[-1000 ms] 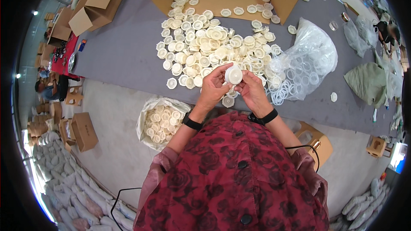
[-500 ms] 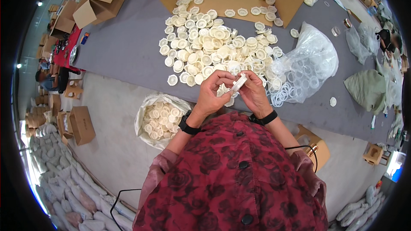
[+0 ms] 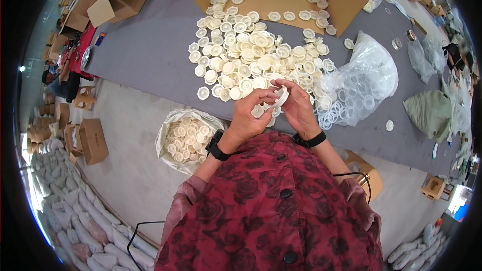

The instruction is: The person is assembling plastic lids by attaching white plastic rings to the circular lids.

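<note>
A round, cream-white plastic cap [image 3: 282, 98] stands tilted on edge between my hands, just over the near edge of the table. My left hand [image 3: 249, 116] pinches its left side with thumb and fingers. From the right and above, the curled fingers of my right hand [image 3: 299, 109] grip its rim. Beyond my fingers spreads a loose pile of similar cream caps [image 3: 243, 55]. Right of the pile lies a clear plastic bag [image 3: 374, 65], its translucent rings [image 3: 329, 119] spilling out toward my right hand.
An open cardboard box [image 3: 351, 0] holding more caps lies at the far side of the grey-covered table [image 3: 145, 55]. A white sack [image 3: 165, 129] full of caps stands on the floor at left. Green cloth [image 3: 427, 108] lies at right. Other people are in the background.
The cap has turned between my hands and now shows more of its open ring side. My right fingers have shifted up over its rim. The view has moved slightly.
</note>
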Demonstrator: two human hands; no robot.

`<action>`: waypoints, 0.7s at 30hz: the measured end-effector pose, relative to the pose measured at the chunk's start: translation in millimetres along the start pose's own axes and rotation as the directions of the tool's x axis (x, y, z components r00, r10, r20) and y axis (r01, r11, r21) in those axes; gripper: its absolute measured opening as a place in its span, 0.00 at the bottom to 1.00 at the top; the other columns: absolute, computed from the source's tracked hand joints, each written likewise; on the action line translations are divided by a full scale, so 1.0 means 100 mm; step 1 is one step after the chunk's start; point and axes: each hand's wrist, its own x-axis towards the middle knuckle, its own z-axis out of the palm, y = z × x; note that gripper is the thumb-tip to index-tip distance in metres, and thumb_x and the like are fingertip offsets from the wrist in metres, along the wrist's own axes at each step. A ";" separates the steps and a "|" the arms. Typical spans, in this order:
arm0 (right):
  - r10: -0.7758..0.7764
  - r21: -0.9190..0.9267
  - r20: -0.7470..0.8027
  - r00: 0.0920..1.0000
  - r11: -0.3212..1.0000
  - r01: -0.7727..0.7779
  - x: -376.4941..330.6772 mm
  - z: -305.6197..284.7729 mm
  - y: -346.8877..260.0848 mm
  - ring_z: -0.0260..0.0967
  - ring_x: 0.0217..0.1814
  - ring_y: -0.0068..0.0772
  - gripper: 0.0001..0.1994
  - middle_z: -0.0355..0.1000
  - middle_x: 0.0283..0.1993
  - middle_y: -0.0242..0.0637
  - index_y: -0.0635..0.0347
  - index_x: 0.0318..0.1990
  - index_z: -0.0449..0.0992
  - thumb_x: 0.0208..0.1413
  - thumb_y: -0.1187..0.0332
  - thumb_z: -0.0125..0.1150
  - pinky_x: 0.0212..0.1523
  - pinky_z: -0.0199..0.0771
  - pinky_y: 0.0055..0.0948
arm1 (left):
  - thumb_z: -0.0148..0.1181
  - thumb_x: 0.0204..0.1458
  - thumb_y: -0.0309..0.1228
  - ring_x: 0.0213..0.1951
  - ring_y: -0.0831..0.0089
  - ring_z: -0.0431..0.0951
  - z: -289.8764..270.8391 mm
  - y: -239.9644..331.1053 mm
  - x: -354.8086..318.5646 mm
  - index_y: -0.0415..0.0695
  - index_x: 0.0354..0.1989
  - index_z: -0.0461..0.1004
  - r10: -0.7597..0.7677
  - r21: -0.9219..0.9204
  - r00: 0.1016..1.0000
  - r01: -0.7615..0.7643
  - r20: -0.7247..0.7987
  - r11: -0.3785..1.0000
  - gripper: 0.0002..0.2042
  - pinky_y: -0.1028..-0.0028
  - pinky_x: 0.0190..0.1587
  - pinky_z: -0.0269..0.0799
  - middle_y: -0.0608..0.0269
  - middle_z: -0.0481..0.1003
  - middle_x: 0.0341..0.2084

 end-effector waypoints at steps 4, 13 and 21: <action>-0.044 -0.242 0.097 0.994 0.968 0.066 0.01 0.09 -0.08 0.70 0.58 0.36 0.24 0.70 0.59 0.44 0.66 0.59 0.69 0.60 0.61 0.61 0.58 0.71 0.34 | 0.60 0.45 0.16 0.42 0.74 0.81 -0.01 -0.04 0.00 0.37 0.47 0.72 -0.010 0.031 1.000 0.011 -0.019 0.999 0.18 0.77 0.40 0.73 0.57 0.79 0.43; 0.052 -0.260 0.030 0.998 0.965 -0.043 0.06 0.05 -0.03 0.70 0.59 0.32 0.25 0.71 0.59 0.47 0.68 0.61 0.67 0.60 0.64 0.61 0.58 0.70 0.31 | 0.60 0.44 0.16 0.41 0.74 0.81 -0.05 -0.07 0.01 0.37 0.47 0.72 -0.012 0.061 0.999 0.014 -0.042 0.998 0.18 0.77 0.39 0.73 0.58 0.79 0.41; 0.062 -0.253 0.039 0.997 0.966 -0.050 0.09 0.06 -0.02 0.69 0.60 0.34 0.25 0.70 0.59 0.48 0.70 0.63 0.64 0.62 0.66 0.56 0.60 0.69 0.32 | 0.60 0.45 0.14 0.41 0.75 0.80 -0.06 -0.14 0.01 0.35 0.45 0.70 -0.096 -0.057 0.994 0.093 -0.051 0.994 0.17 0.77 0.41 0.73 0.58 0.78 0.38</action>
